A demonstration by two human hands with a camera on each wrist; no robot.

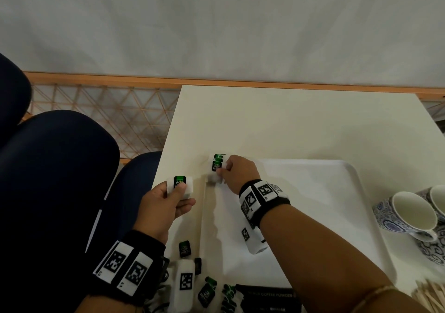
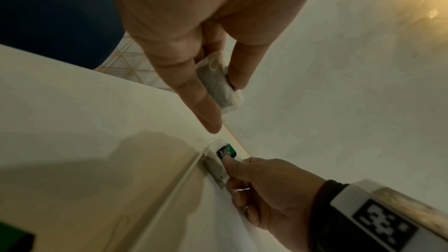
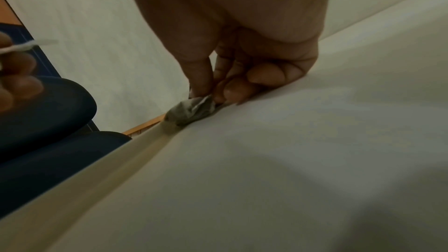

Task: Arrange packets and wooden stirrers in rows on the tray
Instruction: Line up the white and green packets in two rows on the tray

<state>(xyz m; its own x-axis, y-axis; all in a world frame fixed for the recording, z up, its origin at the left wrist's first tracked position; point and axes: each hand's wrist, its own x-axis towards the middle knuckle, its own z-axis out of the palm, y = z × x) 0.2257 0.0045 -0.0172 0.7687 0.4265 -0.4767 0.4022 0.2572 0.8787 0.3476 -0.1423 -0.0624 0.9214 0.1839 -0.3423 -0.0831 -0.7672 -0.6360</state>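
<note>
1. The task looks barely begun. The right hand [image 1: 237,171] pinches a white paper tea-bag packet with a green and black label [image 1: 216,168] and sets it at the far left corner of the white rectangular plastic tray [image 1: 337,216]; the left wrist view shows this packet against the tray's left rim. A second green label shows just beyond it, so there may be two packets at that corner, though I cannot tell for certain.

2. The left hand [image 1: 166,204] clamps thumb and fingers on another white tea-bag packet with a green label [image 1: 180,185], held above the white table [image 1: 289,124] just off the tray's left edge, not yet placed.

3. Most of the work is left. Several more green-labelled tea-bag packets [image 1: 207,293] lie loose on the table by the tray's near left corner, beside a long black sachet with pale lettering [image 1: 269,296]. The pale wooden stirrers [image 1: 431,296] sit bunched off the tray's near right corner, untouched. No row is yet formed, and the tray's floor is otherwise bare.

4. The packets are small, flat, soft pouches; the wrist views show dark contents through thin paper, and the one at the rim looks crumpled.

5. Two blue and white patterned ceramic cups [image 1: 409,214] stand at the tray's right edge.
</note>
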